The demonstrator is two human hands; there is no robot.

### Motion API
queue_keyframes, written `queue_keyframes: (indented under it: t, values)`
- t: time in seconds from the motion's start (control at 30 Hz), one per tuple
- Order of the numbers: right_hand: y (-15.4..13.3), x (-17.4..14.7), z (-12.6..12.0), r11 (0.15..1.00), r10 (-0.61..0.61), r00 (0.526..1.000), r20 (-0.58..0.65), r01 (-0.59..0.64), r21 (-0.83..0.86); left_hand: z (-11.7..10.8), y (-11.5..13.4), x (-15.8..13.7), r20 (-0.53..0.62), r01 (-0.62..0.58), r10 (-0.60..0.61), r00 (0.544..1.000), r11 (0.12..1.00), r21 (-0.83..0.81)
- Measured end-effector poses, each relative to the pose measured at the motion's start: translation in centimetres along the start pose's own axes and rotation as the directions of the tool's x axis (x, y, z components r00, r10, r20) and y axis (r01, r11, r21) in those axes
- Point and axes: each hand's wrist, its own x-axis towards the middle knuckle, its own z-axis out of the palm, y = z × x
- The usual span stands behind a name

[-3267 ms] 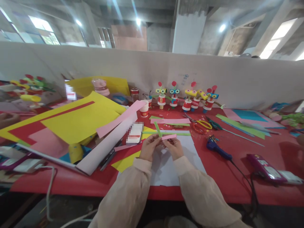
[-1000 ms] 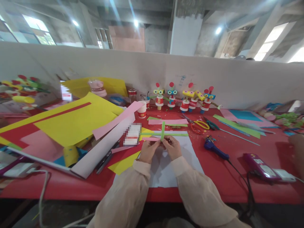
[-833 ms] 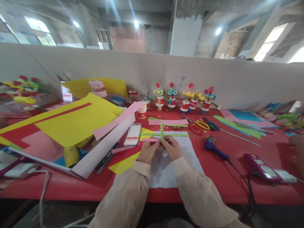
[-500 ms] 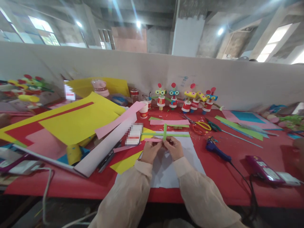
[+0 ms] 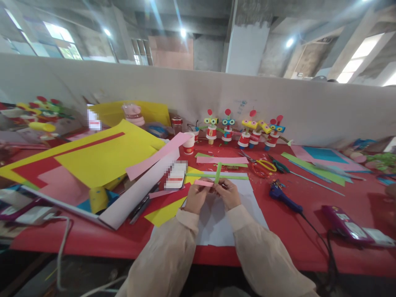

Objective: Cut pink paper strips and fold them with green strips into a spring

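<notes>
Over a white sheet of paper (image 5: 252, 218), my two hands meet at a pair of narrow paper strips. A pink paper strip (image 5: 203, 183) points left, pinched by my left hand (image 5: 196, 199). Between the fingers of my right hand (image 5: 229, 195), a green paper strip (image 5: 218, 171) stands upright. The strips come together at my fingertips, where the fingers hide how they meet. Just behind lies another long green strip (image 5: 239, 177), flat across the sheet. Red and yellow paper (image 5: 159, 212) lies left of my left hand.
Right of the sheet lie a blue glue gun (image 5: 284, 197) with a cord, yellow-handled scissors (image 5: 266, 166) and dark green pliers (image 5: 279, 164). Several paper-cup figures (image 5: 228, 132) stand by the wall. Leftward are a white paper roll (image 5: 139, 189), yellow sheets (image 5: 102, 152) and a paper cup (image 5: 188, 144).
The green upright strip now leans slightly to the right, and the pink strip has turned to show more of its face. Both hands stay together; the whole view has shifted slightly.
</notes>
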Motion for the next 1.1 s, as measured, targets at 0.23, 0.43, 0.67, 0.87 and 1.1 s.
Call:
queue_keyframes:
  t: [0.23, 0.43, 0.67, 0.87, 1.1]
  values:
    - [0.1, -0.1, 0.1, 1.0, -0.023, 0.999, 0.048, 0.023, -0.012, -0.5, -0.7, 0.5, -0.033, 0.088, -0.093, 0.995, 0.989, -0.118]
    - [0.1, -0.3, 0.2, 0.997, -0.071, 0.997, 0.013, 0.071, 0.01, -0.5, -0.6, 0.5, -0.039, 0.138, -0.148, 0.988, 0.974, -0.182]
    - [-0.5, -0.7, 0.6, 0.994, -0.088, 0.996, 0.024, 0.089, -0.059, -0.6, -0.9, 0.6, -0.055, 0.168, -0.182, 0.982, 0.965, -0.203]
    - [-0.7, -1.3, 0.4, 0.986, -0.129, 0.989, 0.076, 0.136, -0.098, -0.6, -1.1, 0.7, -0.11, 0.135, -0.157, 0.981, 0.973, -0.188]
    - [0.0, -0.7, 0.3, 0.994, -0.064, 0.998, 0.026, 0.066, -0.084, -0.5, -1.3, 0.9, -0.116, 0.171, -0.205, 0.972, 0.953, -0.252]
